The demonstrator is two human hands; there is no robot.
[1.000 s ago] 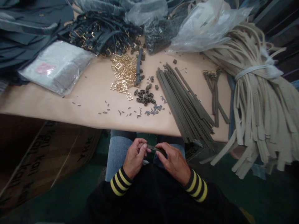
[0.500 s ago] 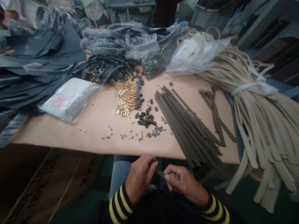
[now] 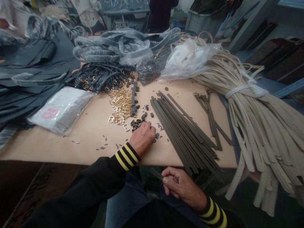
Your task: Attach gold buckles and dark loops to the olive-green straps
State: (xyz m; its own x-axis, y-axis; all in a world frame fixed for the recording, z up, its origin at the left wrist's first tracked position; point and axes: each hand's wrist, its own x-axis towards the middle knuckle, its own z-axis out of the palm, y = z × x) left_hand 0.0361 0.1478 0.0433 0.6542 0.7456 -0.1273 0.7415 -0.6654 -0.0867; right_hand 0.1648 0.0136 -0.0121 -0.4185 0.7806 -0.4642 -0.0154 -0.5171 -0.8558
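Observation:
My left hand [image 3: 144,136] reaches over the table, fingers curled downward among the dark strap loops [image 3: 136,123] and small blue-grey pieces [image 3: 157,136]. Its fingertips are hidden, so what they pinch does not show. Low over my lap, my right hand [image 3: 179,183] is closed on a narrow olive strap [image 3: 155,172], whose end sticks out to the left. Beyond the loops lies a heap of gold buckles [image 3: 121,103], with a dark short strap [image 3: 134,98] along its right side. A bundle of olive straps [image 3: 182,129] rests right of my left hand.
On the left are dark sheets [image 3: 38,60] and a plastic-wrapped packet [image 3: 60,110]. Dark buckled straps [image 3: 102,74], wrapped coils [image 3: 99,47] and a clear bag [image 3: 190,60] line the back. Tied beige straps [image 3: 256,126] hang over the right edge. A person [image 3: 161,15] stands behind.
My left hand has left the strap and moved up and forward to the pile of loops and small pieces. My right hand keeps the strap over my lap. The view has shifted slightly.

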